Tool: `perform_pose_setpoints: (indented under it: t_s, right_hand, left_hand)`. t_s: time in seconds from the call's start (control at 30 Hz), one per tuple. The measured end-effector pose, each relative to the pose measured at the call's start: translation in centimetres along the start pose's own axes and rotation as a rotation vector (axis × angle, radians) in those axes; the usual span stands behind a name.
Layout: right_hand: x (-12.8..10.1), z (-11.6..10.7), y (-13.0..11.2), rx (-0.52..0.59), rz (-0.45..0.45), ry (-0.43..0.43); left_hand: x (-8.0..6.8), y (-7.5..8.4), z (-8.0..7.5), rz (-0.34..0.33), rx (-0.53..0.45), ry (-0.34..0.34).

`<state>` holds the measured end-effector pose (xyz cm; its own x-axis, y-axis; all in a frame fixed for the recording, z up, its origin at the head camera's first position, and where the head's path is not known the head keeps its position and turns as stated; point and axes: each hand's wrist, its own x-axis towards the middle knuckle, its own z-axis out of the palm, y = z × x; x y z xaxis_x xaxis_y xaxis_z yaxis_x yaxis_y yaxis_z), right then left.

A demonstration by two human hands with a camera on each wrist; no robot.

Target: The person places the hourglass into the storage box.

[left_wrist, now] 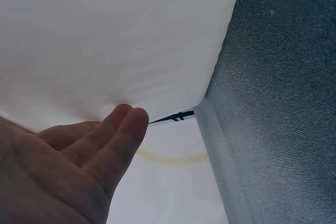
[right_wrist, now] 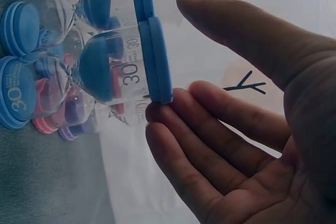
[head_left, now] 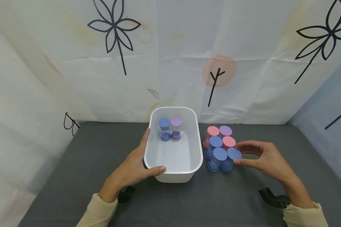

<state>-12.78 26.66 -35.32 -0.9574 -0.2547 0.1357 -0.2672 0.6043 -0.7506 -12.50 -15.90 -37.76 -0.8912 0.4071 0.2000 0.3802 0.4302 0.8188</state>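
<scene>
A white plastic tub (head_left: 174,156) stands at the middle of the table, with a blue-capped sand timer (head_left: 165,129) and a purple-capped sand timer (head_left: 176,128) upright inside. My left hand (head_left: 130,170) holds the tub at its near left corner, thumb over the front rim, fingers along the outer wall. To the right of the tub, several sand timers with blue, pink and purple caps stand close together. Around the nearest right blue sand timer (head_left: 233,154) is my right hand (head_left: 262,157); in the right wrist view its thumb (right_wrist: 210,11) is apart from the cap, fingertips close to it.
The dark grey table (head_left: 74,176) meets a white patterned cloth (head_left: 170,78) behind the tub. Two pink sand timers (head_left: 228,142), a purple one (head_left: 225,131) and other blue ones (head_left: 219,154) stand against each other. Black wrist straps show at both sleeves.
</scene>
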Motion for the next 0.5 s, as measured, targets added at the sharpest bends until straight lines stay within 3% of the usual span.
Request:
perform_pose_setpoints:
  t_s: [0.5]
  right_hand:
    - [0.28,0.88,0.66,-0.007,0.088,-0.024]
  left_hand:
    - [-0.02,0.02,-0.07,0.011,0.009,-0.002]
